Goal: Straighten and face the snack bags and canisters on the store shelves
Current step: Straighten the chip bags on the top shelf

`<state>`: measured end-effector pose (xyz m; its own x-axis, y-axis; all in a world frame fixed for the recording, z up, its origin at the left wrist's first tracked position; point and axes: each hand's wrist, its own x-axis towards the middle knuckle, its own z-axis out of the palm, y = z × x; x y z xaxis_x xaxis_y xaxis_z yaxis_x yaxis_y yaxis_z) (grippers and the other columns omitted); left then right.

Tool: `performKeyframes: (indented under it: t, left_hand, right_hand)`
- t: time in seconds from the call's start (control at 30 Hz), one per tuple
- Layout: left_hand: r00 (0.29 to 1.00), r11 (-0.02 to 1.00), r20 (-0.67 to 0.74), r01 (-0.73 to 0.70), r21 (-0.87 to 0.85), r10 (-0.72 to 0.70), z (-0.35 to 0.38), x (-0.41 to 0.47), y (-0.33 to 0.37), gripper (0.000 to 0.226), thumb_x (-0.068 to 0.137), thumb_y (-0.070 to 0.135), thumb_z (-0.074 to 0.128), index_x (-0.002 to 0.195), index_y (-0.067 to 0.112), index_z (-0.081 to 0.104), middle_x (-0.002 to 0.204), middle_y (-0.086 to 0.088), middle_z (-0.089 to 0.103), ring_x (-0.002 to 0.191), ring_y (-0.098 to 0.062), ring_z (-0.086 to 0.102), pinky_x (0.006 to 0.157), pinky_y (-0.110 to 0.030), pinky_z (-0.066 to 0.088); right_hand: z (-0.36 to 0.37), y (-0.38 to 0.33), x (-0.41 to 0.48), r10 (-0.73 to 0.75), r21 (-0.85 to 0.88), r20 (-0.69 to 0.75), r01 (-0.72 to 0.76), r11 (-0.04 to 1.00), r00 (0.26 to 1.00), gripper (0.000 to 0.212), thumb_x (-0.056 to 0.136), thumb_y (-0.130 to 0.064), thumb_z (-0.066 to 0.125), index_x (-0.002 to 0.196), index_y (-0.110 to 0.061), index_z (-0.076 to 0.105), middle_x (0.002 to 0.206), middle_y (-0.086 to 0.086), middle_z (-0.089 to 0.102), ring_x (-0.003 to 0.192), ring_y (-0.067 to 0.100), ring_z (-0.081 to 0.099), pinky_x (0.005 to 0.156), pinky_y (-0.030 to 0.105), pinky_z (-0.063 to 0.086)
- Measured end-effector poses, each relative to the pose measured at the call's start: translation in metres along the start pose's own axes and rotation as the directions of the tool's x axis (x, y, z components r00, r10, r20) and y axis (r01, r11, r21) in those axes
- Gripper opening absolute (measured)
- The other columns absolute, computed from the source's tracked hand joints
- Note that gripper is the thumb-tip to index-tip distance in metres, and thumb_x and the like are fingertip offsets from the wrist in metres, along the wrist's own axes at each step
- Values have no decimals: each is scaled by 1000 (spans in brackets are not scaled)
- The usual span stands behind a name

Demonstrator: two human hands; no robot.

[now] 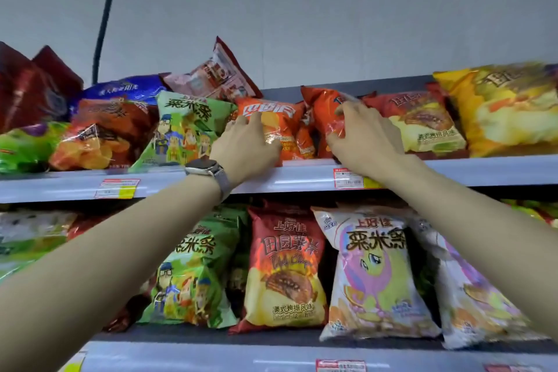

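Orange bag (pixel 320 113) in right hand (pixel 367 136)

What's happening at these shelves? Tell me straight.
A person is tidying the top shelf. The left-hand grip rests on the left orange bag. The right-hand grip is curled round the edge of the right orange bag beside it. Both bags sit at the shelf front, not yet squared up.
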<state>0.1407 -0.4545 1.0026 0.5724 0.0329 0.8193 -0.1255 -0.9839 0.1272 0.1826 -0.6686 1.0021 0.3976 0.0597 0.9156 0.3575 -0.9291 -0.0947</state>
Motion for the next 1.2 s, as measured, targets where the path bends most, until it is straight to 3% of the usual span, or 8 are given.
performKeyframes:
  t: [0.23,0.37,0.57,0.77,0.9,1.03,1.1,1.2]
  left_hand:
    - [974,965,136,203,-167,-182,15,31,-13,96,94,58,61,166,11,15,167,-27,24,148,-48,39,120,-49,37]
    - [971,961,163,206,-187,-176,14,37,-17,98,92,54,69,161,5,20,160,-27,38,141,-46,47,115,-47,44]
    - [992,984,97,96,-148,-82,-14,34,-32,46,96,42,65,132,15,52,121,-8,67,106,-33,65,83,-34,50]
    - [998,992,-20,63,-109,-65,-63,16,-67,26,99,33,62,122,20,59,95,2,66,90,-20,67,79,-35,58]
    - [989,995,-113,91,-34,-94,-88,11,-109,45,97,31,63,138,14,58,111,-7,69,93,-23,61,74,-33,46]
    - [961,973,-152,229,-30,-231,-103,10,-156,47,90,31,64,133,13,59,111,-11,70,94,-29,62,75,-35,48]
    - [947,954,-130,299,13,-295,-107,7,-176,51,81,41,59,123,12,58,111,-12,68,94,-31,62,75,-37,49]
    - [907,907,-94,416,60,-410,-104,6,-205,91,67,58,50,143,8,46,139,-25,54,128,-46,53,103,-46,45]
  right_hand:
    - [-2,4,23,69,46,193,-79,996,979,73,89,-53,58,153,-24,37,157,10,42,136,38,46,104,51,44]
    - [-2,-10,19,62,-24,193,-58,998,979,70,91,-50,59,151,-19,40,155,13,42,141,38,40,105,49,43]
    - [-5,-45,21,-96,31,132,93,995,987,59,93,-46,58,145,-20,49,151,10,46,140,33,41,109,47,41]
    - [8,-98,32,-156,99,207,138,985,966,62,94,-47,57,147,-17,47,147,11,49,135,33,45,102,46,45]
    - [16,-142,31,-236,209,194,195,958,952,49,91,-43,58,132,-16,57,136,11,57,126,33,53,97,43,49]
    - [25,-187,32,-280,347,263,180,920,923,30,93,-37,60,110,-12,61,101,6,63,92,26,62,77,41,56]
    - [32,-204,33,-241,431,327,83,899,914,46,99,-36,61,127,0,58,96,10,65,82,24,61,62,35,49]
    - [44,-224,38,-171,476,446,-71,877,879,85,98,-50,63,152,8,32,109,13,66,93,25,63,56,30,40]
